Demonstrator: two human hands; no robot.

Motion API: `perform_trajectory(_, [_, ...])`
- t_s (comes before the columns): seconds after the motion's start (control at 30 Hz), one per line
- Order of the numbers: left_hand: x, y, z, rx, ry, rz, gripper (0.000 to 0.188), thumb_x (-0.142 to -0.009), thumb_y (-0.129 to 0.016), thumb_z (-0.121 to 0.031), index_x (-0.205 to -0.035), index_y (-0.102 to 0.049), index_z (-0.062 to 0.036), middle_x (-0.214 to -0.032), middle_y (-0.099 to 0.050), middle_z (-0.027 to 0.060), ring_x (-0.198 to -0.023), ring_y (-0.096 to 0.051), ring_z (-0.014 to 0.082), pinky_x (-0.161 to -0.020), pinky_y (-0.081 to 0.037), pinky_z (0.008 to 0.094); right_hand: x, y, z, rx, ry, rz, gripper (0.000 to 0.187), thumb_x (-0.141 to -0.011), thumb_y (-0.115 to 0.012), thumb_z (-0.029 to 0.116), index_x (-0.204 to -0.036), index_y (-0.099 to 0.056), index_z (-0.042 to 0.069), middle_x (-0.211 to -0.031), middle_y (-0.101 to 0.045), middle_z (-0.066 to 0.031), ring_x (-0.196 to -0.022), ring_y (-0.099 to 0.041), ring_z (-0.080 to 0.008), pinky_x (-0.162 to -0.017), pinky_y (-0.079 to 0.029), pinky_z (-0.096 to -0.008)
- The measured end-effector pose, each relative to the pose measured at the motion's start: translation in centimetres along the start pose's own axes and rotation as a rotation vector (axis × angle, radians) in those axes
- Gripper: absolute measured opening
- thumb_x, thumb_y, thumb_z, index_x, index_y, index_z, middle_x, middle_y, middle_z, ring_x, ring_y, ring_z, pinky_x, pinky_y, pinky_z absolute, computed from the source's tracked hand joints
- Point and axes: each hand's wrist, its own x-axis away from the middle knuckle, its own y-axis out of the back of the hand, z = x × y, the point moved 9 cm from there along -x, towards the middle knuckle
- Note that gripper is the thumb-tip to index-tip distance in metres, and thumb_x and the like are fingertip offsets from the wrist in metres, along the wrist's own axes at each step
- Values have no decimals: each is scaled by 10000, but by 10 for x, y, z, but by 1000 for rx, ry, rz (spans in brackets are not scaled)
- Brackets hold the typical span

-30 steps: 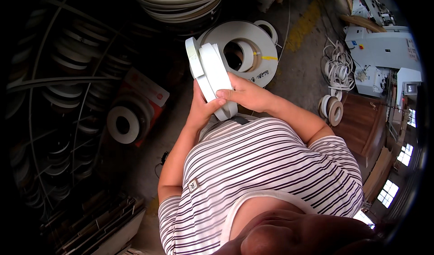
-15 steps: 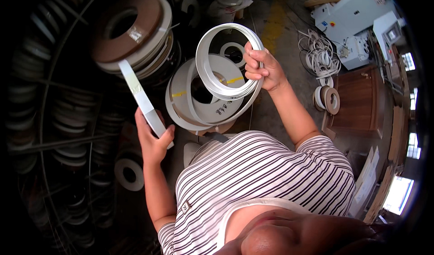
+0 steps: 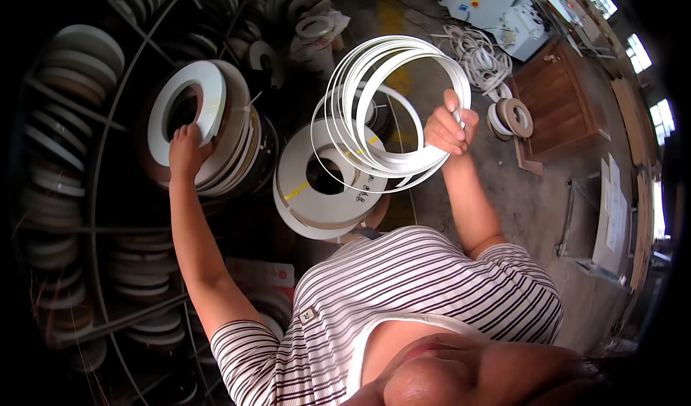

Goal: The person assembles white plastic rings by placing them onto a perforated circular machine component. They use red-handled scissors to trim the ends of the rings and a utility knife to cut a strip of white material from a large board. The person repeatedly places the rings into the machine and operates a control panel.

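Observation:
My right hand (image 3: 452, 127) is closed around one side of a loose coil of white edge banding (image 3: 410, 163), held up with its loops fanned apart. At the left, a white roll of edge banding (image 3: 164, 111) lies on top of a stack of rolls (image 3: 234, 93). My left hand (image 3: 188, 150) grips the near rim of that roll, fingers over its inner edge and thumb hidden. Behind and below the coil, large pale rolls (image 3: 291, 215) with yellow tape marks lie piled; the coil partly covers them.
Racks full of rolls (image 3: 79, 57) line the left side. To the right are a tangled heap of white strip (image 3: 479, 64), small rolls (image 3: 515, 118), a brown wooden panel (image 3: 558, 107) and a grey machine (image 3: 486, 3). White sheets (image 3: 608, 211) lean farther right.
My left hand has moved the white roll left and away from me, from edge-on in the air onto the brown-topped stack. The coil in my right hand has shifted right and its loops have spread.

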Motion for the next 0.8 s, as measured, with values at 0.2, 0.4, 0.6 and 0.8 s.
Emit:
perform_trajectory(0.2, [48,46,-39,221,-28,-510,557,-827,-767,-258,-1266,-529,-10,-1168,-566,218,-1052,-558,388,-952,-450,481,24,-6,-9,-7,102,-30,224,-928,-449,53,-1125,-472,-52,-632,-513,-90,-343,-393,-64,-348,-422,-209])
perform_trajectory(0.4, [109,-8,-299,2425,222,922,826,-956,-360,-677,-1359,-435,40,-1300,-565,207,-1218,-538,300,-1044,-421,444,35,-26,-39,105,165,-82,266,-930,-460,52,-1178,-501,-35,-632,-514,-70,-349,-387,-69,-364,-409,-225])
perform_trajectory(0.6, [98,-8,-286,2131,209,406,200,-1044,-479,-208,-1024,-560,-26,-950,-623,78,-878,-641,183,-834,-571,355,110,-24,-5,274,469,-398,267,-970,-528,135,-1199,-556,1,-672,-514,2,-496,-471,-69,-626,-432,-230])
perform_trajectory(0.8, [102,-7,-325,2101,158,727,313,-1030,-510,-321,-1178,-554,-49,-1176,-646,160,-1065,-645,262,-1025,-469,387,172,-59,60,359,492,-350,250,-1046,-413,125,-1229,-563,42,-578,-417,51,-444,-354,-40,-466,-370,-198])
